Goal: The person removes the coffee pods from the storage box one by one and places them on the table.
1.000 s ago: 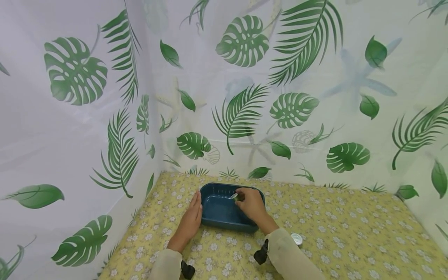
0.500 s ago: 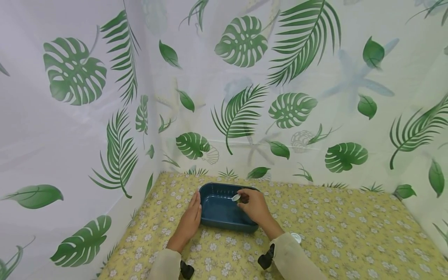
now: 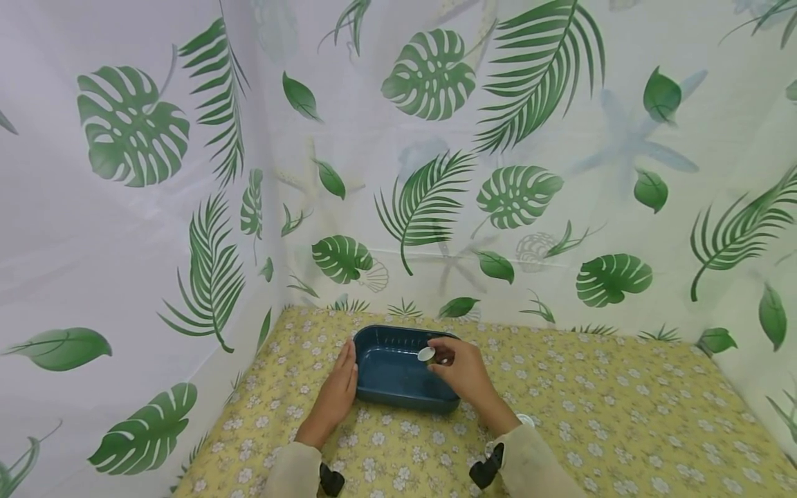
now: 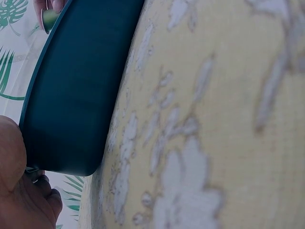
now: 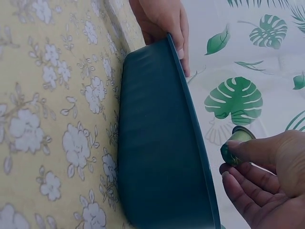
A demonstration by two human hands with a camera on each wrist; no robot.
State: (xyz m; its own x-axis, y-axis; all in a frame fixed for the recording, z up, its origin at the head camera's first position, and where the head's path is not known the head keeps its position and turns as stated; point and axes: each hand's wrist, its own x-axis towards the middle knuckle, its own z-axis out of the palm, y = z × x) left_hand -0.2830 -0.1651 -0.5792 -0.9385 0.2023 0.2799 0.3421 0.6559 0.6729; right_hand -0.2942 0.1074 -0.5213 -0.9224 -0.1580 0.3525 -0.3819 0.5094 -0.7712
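A dark blue-green rectangular dish [image 3: 407,400] stands on the flowered cloth. My left hand [image 3: 335,391] lies along its left end, the fingers fairly straight against the outer wall. Over the dish's right part, my right hand [image 3: 467,373] pinches a small green coffee capsule [image 3: 426,355] between thumb and fingers. Its pale round lid faces left and up in the head view. In the right wrist view the capsule [image 5: 240,136] is beyond the dish's rim, its tapered dark green end at the thumb tip. The left wrist view shows the dish's outer wall [image 4: 71,95] close up.
A small silvery round thing [image 3: 526,420] lies on the yellow flowered cloth [image 3: 623,415], partly covered by my right forearm. Leaf-patterned white curtains [image 3: 548,138] stand behind and on the left. Black camera mounts [image 3: 486,470] sit at both wrists.
My right hand has drawn slightly right with the capsule, whose lid has turned to show more of its round face. The right forearm now hides more of the silvery thing. The left hand keeps its place.
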